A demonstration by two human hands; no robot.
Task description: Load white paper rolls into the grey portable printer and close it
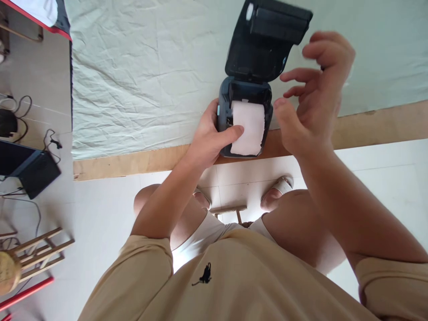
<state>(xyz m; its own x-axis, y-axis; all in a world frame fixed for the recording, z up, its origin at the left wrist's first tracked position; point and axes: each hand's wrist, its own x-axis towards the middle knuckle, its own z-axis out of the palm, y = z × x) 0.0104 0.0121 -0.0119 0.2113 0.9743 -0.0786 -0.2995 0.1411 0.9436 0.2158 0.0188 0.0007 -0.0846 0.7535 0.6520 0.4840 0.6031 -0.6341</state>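
A small dark receipt printer (224, 96) is at the near edge of the cloth-covered table, its black lid (256, 44) swung up and away from me. White paper (250, 127) from a roll lies over the printer's open bay, with a ragged front end. My left hand (214, 133) grips the printer's left side, and its thumb presses on the paper. To the right of the printer, my right hand (314, 89) is raised with its fingers apart and curved, holding nothing. Its thumb tip is close to the printer's right side.
A pale green wrinkled cloth (143, 80) covers the table, whose wooden edge (150, 161) runs along the front. On the floor at left are a black box-like device (40, 174), cables (25, 111) and a wooden stool (43, 254). My knees are under the edge.
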